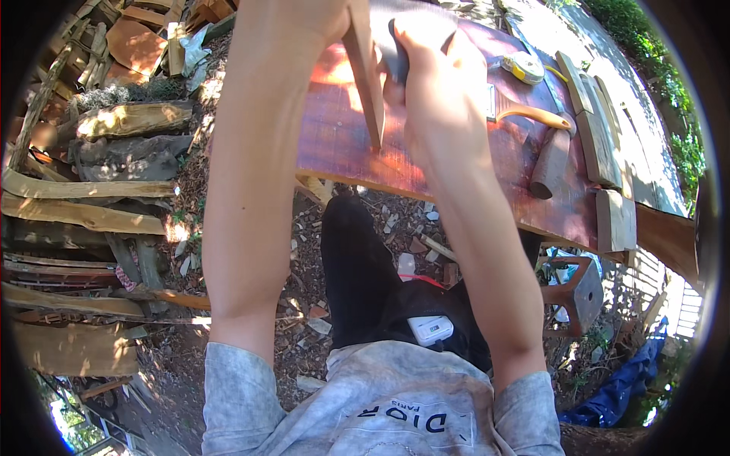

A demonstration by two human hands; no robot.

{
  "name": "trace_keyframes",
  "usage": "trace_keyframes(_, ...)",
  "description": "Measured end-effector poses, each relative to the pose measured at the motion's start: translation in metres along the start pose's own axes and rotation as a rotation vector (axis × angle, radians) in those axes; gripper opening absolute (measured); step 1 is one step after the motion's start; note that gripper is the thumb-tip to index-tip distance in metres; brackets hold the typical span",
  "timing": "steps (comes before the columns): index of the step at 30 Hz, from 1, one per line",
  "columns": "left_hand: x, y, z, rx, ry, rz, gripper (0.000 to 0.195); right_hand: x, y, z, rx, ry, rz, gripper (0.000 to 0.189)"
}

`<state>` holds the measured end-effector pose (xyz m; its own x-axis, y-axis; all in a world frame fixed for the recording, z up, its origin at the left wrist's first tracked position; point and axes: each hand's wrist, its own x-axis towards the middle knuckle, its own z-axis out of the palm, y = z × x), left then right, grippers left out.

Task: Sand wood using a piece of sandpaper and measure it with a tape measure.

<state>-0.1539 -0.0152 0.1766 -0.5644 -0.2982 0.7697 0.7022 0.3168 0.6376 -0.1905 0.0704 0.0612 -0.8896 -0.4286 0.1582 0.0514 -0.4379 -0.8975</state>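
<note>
My left hand [302,20] is at the top edge of the view, partly cut off. It is against a narrow brown wooden piece [365,80], which slants down to the reddish tabletop [342,125]; its fingertips are hidden. My right hand [430,57] wraps around a dark grey handle-like thing [397,54] just right of that piece. Beyond this hand a flat greyish surface [413,8] runs out of view, and I cannot tell what it belongs to. Right of my right forearm lies a paintbrush [533,112] with an orange-brown handle.
A yellow and white tape measure [524,67] and a thick wooden tool handle [551,165] lie on the table's right side. Wooden blocks [596,148] line its right end. Stacked timber [85,208] stands to the left. A metal stool-like frame [582,296] is below right.
</note>
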Motion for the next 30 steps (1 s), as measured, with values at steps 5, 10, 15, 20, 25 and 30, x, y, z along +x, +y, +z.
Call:
trace_keyframes(5,-0.001,0.003,-0.013,-0.102,0.016,-0.029,0.051,0.002,0.009,0.004,0.056,-0.002,0.071,0.012)
trace_keyframes(10,-0.007,-0.004,-0.023,-0.165,0.074,-0.062,0.05,-0.02,-0.014,0.02,0.022,-0.025,-0.021,0.014)
trace_keyframes(15,-0.011,0.006,-0.007,0.011,0.103,0.159,0.049,0.0,0.003,0.01,0.01,-0.013,0.094,0.01)
trace_keyframes(20,-0.004,0.002,-0.004,-0.074,0.016,0.008,0.045,-0.012,-0.001,-0.004,-0.125,0.0,-0.246,0.018)
trace_keyframes(25,0.0,-0.007,0.004,-0.055,-0.02,0.003,0.042,-0.004,-0.01,-0.002,0.059,0.12,0.038,0.02)
trace_keyframes(30,0.01,-0.002,0.02,-0.013,-0.042,-0.096,0.04,0.0,-0.012,-0.014,0.072,0.02,-0.043,0.014)
